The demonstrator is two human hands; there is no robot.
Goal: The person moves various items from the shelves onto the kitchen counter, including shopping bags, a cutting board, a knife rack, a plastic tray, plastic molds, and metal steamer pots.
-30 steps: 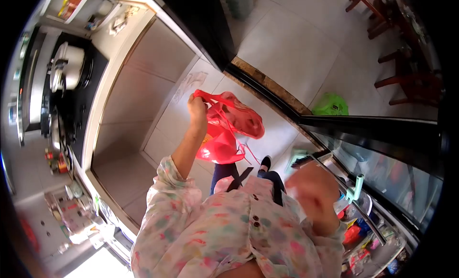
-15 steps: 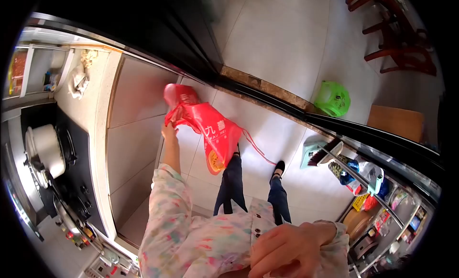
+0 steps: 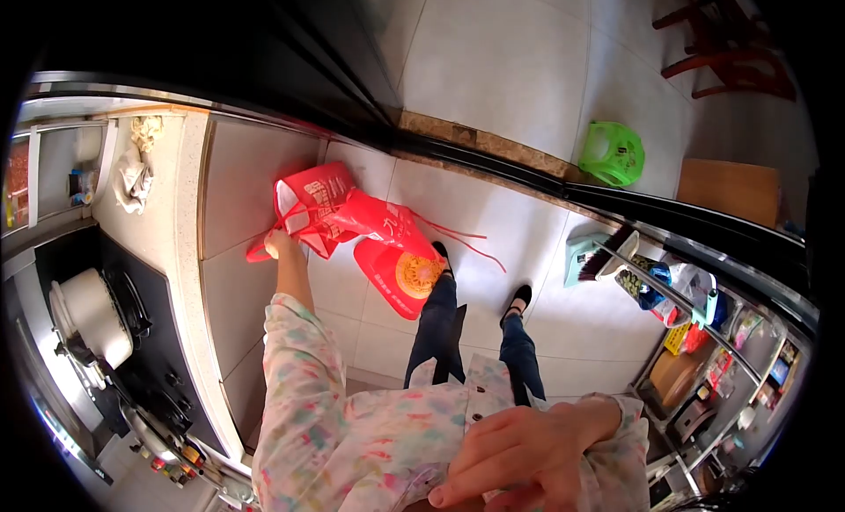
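Observation:
My left hand (image 3: 280, 245) is closed on the edge or handle of a red bag (image 3: 326, 199) with white lettering, held out low over the floor. The bag's mouth shows a pale inside. Beside it, more red bag material with white characters hangs to the right, with long red cords (image 3: 458, 235) trailing off. Below is a red panel with a round yellow emblem (image 3: 418, 272), near my foot; whether it is a separate bag I cannot tell. My right hand (image 3: 519, 455) rests in front of my patterned shirt, fingers loosely stretched, with nothing visible in it.
To the left are a counter (image 3: 189, 160) with a crumpled cloth (image 3: 134, 182) and a stove with a white pot (image 3: 92, 318). A green basket (image 3: 612, 153) stands past the door track (image 3: 493, 173). At right are a broom (image 3: 612, 252) and a loaded rack (image 3: 731, 367).
My left hand has moved left and slightly up with the red bag, whose mouth now shows. The yellow emblem has come into fuller view. My right hand has hardly moved.

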